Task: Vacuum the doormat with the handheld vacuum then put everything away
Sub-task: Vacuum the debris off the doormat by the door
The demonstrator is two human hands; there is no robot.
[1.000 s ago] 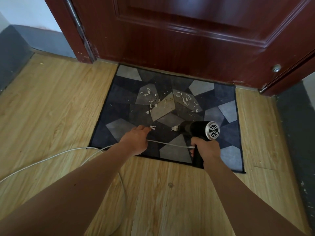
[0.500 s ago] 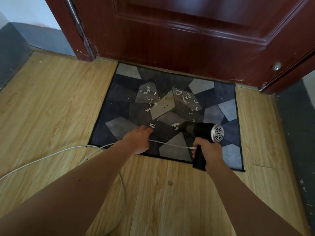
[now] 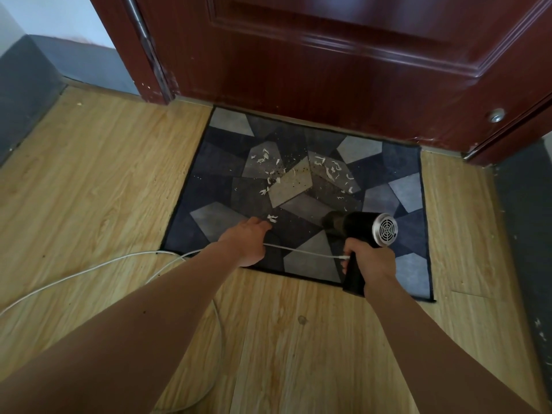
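The right hand [image 3: 370, 259] is closed firmly around the black handle of the handheld vacuum [image 3: 357, 227], with the fingers wrapped on the handle's left side. The vacuum's body is above the hand, over the near right part of the doormat [image 3: 222, 170]. Its silver round grille is turned to the right and its dark nozzle points left, toward the middle of the mat and low over it. A white cable [image 3: 301, 251] is plugged into the handle just beside the fingers. It goes left across the mat's near edge, passes under the left hand [image 3: 245, 243] and then lies in loose curves on the wooden floor [image 3: 89, 174]. The left hand rests flat on the near edge of the mat with its fingers stretched forward and grips nothing that I can see. Just beyond its fingertips is one white scrap, and many more white scraps [image 3: 328, 170] and dark crumbs are spread on the mat's centre. The far edge of the mat lies along a dark red door [image 3: 298, 70].
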